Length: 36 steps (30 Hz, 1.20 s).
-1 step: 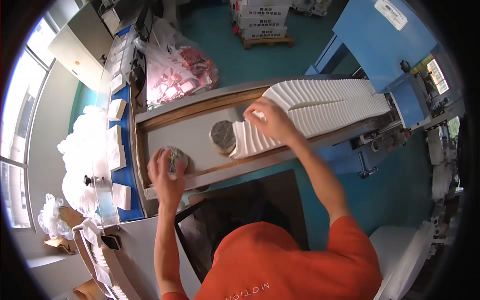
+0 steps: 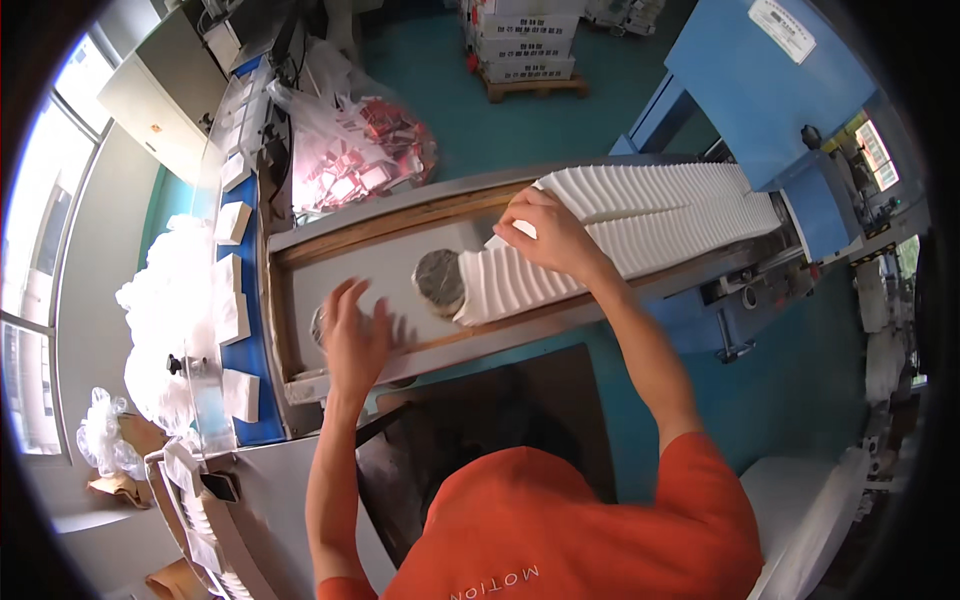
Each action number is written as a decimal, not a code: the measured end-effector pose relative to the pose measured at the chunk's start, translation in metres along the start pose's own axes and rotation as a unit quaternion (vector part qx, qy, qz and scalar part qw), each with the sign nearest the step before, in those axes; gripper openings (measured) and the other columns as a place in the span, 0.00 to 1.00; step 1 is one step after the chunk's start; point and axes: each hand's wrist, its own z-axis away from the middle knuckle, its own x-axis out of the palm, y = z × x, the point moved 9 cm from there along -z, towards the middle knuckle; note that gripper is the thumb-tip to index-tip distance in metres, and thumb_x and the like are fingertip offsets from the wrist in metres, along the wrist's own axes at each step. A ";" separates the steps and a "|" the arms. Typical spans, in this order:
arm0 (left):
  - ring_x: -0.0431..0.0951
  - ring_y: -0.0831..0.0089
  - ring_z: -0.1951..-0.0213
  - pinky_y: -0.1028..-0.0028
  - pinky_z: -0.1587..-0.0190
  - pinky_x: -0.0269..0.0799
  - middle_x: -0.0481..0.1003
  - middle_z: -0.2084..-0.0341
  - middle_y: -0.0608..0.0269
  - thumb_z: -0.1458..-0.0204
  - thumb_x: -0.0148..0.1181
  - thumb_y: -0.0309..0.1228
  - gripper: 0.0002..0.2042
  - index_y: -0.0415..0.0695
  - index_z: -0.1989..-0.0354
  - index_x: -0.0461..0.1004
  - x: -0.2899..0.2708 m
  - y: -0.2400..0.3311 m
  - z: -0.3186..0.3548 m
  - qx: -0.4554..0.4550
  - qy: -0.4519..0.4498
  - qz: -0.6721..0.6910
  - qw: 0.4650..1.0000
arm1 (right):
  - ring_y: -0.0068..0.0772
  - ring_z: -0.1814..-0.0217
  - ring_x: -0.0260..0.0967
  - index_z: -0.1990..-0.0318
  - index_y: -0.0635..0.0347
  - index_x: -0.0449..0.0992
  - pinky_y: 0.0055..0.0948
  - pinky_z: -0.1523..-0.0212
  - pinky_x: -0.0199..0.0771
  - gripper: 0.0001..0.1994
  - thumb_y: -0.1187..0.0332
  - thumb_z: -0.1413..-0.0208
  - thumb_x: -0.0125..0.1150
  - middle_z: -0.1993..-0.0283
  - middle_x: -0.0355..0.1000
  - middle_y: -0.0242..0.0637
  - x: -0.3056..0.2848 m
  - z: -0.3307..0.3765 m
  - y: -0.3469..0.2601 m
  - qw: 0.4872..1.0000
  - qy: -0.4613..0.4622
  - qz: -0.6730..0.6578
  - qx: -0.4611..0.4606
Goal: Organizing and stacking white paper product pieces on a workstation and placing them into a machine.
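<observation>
White ridged stacks [image 2: 650, 235], in two rows along the tray [image 2: 370, 262], should be light, soft and easily creased, best held by their left ends, where the right hand [image 2: 535, 228] curls, grip unclear, while the left hand [image 2: 358, 335], spread and released, has shifted rightward across the leftmost round block [image 2: 317, 325].

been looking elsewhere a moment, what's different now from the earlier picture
The left hand moved right: the round grey marbled block beside it, earlier seen on its right, now shows only a sliver on its left. Whether it was let go is unclear. The right hand edged slightly right. The other round grey marbled block and the white ridged rows stayed about put.
</observation>
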 end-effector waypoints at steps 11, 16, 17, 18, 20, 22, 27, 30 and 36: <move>0.82 0.62 0.80 0.69 0.70 0.78 0.77 0.84 0.49 0.62 0.69 0.38 0.14 0.37 0.77 0.79 0.285 0.005 -0.127 -0.131 -0.394 -0.056 0.908 | 0.62 0.25 0.40 0.58 0.60 0.81 0.62 0.36 0.47 0.18 0.58 0.54 0.70 0.31 0.53 0.59 -0.020 0.002 0.096 0.986 0.106 0.126 0.012; 0.76 0.67 0.83 0.71 0.78 0.72 0.72 0.87 0.58 0.58 0.62 0.27 0.08 0.33 0.77 0.74 0.281 0.023 -0.133 -0.240 -0.346 0.091 0.902 | 0.64 0.25 0.39 0.55 0.60 0.80 0.59 0.36 0.42 0.21 0.56 0.53 0.71 0.32 0.54 0.62 -0.021 0.000 0.101 0.989 0.072 0.126 0.010; 0.76 0.71 0.79 0.75 0.78 0.72 0.71 0.82 0.62 0.53 0.61 0.25 0.06 0.33 0.70 0.75 0.286 0.014 -0.132 -0.293 -0.344 0.210 0.867 | 0.63 0.25 0.38 0.58 0.62 0.80 0.61 0.36 0.43 0.21 0.55 0.53 0.71 0.33 0.54 0.62 -0.021 -0.003 0.092 0.989 0.089 0.115 -0.006; 0.76 0.71 0.79 0.75 0.78 0.72 0.71 0.82 0.62 0.53 0.61 0.25 0.06 0.33 0.70 0.75 0.283 0.009 -0.133 -0.300 -0.336 0.210 0.868 | 0.63 0.25 0.38 0.61 0.64 0.81 0.62 0.36 0.43 0.21 0.55 0.54 0.71 0.33 0.55 0.62 -0.021 -0.005 0.082 0.989 0.105 0.105 -0.020; 0.78 0.69 0.72 0.80 0.76 0.74 0.73 0.74 0.60 0.46 0.61 0.29 0.11 0.32 0.62 0.75 0.278 0.004 -0.129 -0.372 -0.287 0.384 0.795 | 0.62 0.24 0.37 0.65 0.66 0.80 0.62 0.37 0.43 0.19 0.56 0.54 0.71 0.33 0.55 0.61 -0.011 -0.013 0.064 0.990 0.082 0.112 -0.014; 0.78 0.68 0.58 0.73 0.57 0.76 0.75 0.60 0.54 0.41 0.60 0.40 0.20 0.34 0.50 0.72 0.260 0.055 -0.129 -0.376 -0.311 0.410 0.771 | 0.62 0.24 0.37 0.68 0.67 0.80 0.63 0.37 0.44 0.18 0.58 0.53 0.71 0.34 0.56 0.61 -0.009 -0.015 0.074 0.988 0.069 0.135 0.010; 0.73 0.71 0.46 0.68 0.45 0.69 0.73 0.45 0.59 0.40 0.58 0.38 0.21 0.45 0.40 0.69 0.154 0.069 -0.109 -0.134 -0.256 0.150 0.946 | 0.57 0.23 0.37 0.71 0.67 0.80 0.64 0.37 0.45 0.08 0.70 0.55 0.65 0.35 0.59 0.56 -0.006 -0.012 0.099 0.981 0.083 0.165 0.056; 0.74 0.51 0.47 0.60 0.43 0.67 0.72 0.45 0.49 0.50 0.62 0.30 0.24 0.41 0.42 0.70 0.042 0.024 -0.082 0.045 -0.036 -0.257 0.965 | 0.55 0.28 0.48 0.69 0.62 0.81 0.58 0.40 0.49 0.09 0.72 0.61 0.63 0.42 0.67 0.52 -0.008 -0.006 0.110 0.960 0.215 0.177 0.043; 0.72 0.75 0.79 0.77 0.85 0.65 0.73 0.74 0.61 0.41 0.57 0.49 0.19 0.45 0.54 0.73 -0.019 -0.121 0.006 -0.419 -0.162 -0.075 0.890 | 0.55 0.29 0.46 0.69 0.63 0.84 0.50 0.45 0.55 0.13 0.67 0.63 0.65 0.37 0.60 0.56 0.007 -0.021 0.092 0.970 0.009 0.216 0.115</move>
